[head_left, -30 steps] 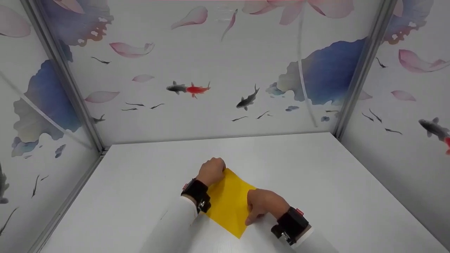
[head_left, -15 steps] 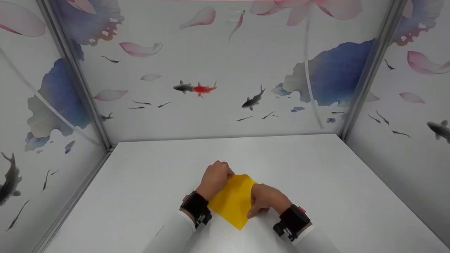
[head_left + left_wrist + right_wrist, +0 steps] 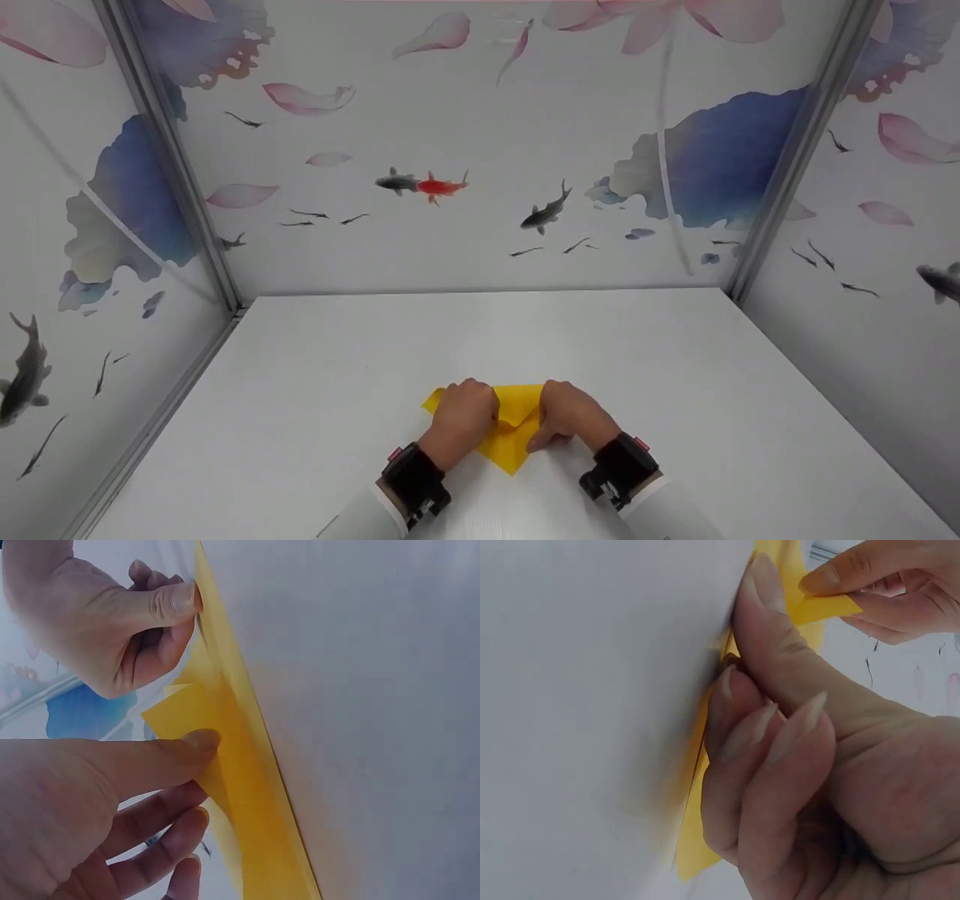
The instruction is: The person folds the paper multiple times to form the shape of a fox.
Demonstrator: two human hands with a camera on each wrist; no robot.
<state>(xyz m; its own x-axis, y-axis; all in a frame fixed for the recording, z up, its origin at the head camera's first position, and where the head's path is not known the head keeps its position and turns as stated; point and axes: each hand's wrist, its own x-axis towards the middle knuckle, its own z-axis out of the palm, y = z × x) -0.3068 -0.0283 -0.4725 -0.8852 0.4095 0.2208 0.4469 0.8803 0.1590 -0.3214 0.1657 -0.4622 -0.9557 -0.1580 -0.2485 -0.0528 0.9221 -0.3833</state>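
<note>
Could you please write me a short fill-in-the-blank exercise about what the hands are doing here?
1. Both hands grip a sheet of paper whose colour is ____.
2. The paper lies on a ____ table.
3. The left hand pinches a folded flap between its ____ and fingers.
4. Each wrist wears a ____ band.

Missing words: yellow; white; thumb; black

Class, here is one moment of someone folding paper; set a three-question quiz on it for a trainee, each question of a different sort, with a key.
1. True or false: both hands touch the yellow paper.
2. Which surface does the paper lie on: A) a blue tray, B) the white table, C) a wooden board?
3. Fill in: the left hand pinches a raised ____ of the paper.

Key
1. True: the right hand presses it too.
2. B.
3. flap.
</note>
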